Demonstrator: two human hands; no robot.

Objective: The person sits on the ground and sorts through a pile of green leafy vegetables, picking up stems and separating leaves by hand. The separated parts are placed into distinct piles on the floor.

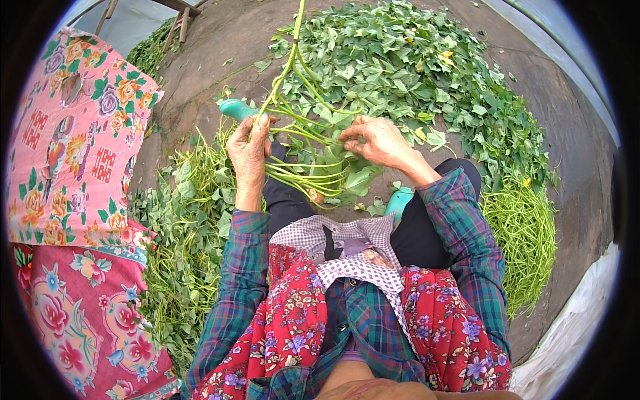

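My left hand [250, 145] pinches a thick green sweet potato vine [286, 70] between thumb and fingertips. The vine runs up past the top of the view. A fan of thin leaf stalks [305, 175] spreads rightward from below this hand, with broad green leaves [359, 182] at the ends. My right hand [376, 140] is beside the leaf ends with its fingers half curled. Its thumb is mostly hidden, so whether it grips a stalk cannot be made out.
A large heap of loose leaves [400, 65] curves ahead and right, beside bare green stalks [520, 240]. Leafy vines [190, 250] lie at left, near pink floral cloths [90, 150]. Teal boots [237, 109] are on the floor. A wooden stool [180, 22] stands far left; white sheeting [570, 330] lies right.
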